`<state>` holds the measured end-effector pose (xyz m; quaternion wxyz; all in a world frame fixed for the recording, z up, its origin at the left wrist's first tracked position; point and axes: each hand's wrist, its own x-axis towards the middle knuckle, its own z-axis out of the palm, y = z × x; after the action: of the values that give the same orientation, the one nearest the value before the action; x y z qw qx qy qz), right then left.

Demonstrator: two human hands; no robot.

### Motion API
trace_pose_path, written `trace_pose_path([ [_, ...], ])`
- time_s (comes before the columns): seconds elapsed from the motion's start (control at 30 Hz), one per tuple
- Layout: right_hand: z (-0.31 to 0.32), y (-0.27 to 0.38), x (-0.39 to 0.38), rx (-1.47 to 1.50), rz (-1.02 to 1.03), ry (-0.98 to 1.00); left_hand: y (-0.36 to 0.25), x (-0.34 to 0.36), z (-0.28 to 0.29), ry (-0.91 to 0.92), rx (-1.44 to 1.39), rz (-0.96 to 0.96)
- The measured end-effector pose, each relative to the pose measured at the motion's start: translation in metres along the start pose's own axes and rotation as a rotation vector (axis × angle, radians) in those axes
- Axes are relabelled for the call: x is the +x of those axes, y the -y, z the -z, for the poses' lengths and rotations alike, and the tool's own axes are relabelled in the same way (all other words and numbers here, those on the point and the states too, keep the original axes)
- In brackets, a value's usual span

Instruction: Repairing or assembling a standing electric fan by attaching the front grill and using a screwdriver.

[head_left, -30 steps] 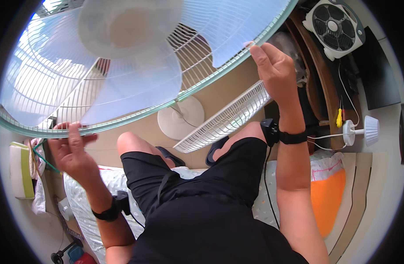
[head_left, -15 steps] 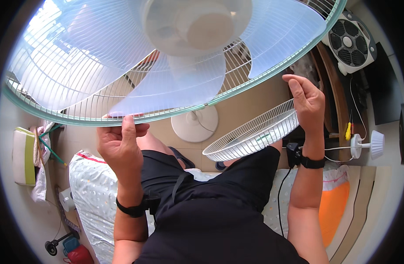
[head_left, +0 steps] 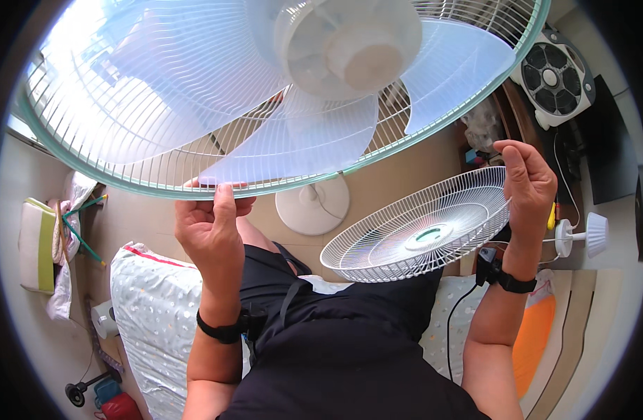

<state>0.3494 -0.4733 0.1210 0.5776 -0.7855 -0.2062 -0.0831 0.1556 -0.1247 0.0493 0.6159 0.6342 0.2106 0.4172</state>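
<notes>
A large standing fan with translucent pale-blue blades [head_left: 300,136] fills the top of the view, its wire cage edged by a pale-green rim [head_left: 150,187]. My left hand [head_left: 213,227] is closed on the lower part of that rim, thumb on the near side and fingertips behind it. A loose round white fan grille [head_left: 377,255] is in my right hand [head_left: 530,189], pinched at its right edge. The grille hangs tilted above my lap, with a pale-green ring at its centre. Part of the right fingers' grip is hidden.
The fan's round white base [head_left: 312,210] stands on the tiled floor. At the upper right is a box fan [head_left: 551,78], with a small white pedestal object [head_left: 580,236] below. A patterned cushion pad [head_left: 157,301] lies under me. A green-and-white case [head_left: 38,245] sits at left.
My right hand has moved right and slightly down, and the grille has turned to show more of its face. My left hand and the fan's rim have shifted a little rightward.
</notes>
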Motion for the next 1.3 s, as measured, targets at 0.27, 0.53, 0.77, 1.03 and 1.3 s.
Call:
trace_pose_path([
  [0.27, 0.010, 0.015, -0.011, 0.036, 0.012, -0.100, 0.023, -0.005, -0.018, 0.213, -0.114, 0.224],
  [0.53, 0.021, 0.002, -0.028, 0.025, -0.026, -0.073, 0.050, -0.012, -0.055, 0.348, -0.194, 0.412],
  [0.77, 0.027, -0.015, -0.032, -0.004, -0.014, -0.060, 0.055, -0.013, -0.065, 0.367, -0.256, 0.368],
  [1.03, 0.021, -0.025, -0.026, -0.004, -0.042, -0.078, 0.051, -0.012, -0.068, 0.338, -0.315, 0.426],
  [1.3, 0.019, -0.020, -0.028, -0.001, -0.020, -0.080, 0.054, -0.010, -0.065, 0.358, -0.317, 0.434],
])
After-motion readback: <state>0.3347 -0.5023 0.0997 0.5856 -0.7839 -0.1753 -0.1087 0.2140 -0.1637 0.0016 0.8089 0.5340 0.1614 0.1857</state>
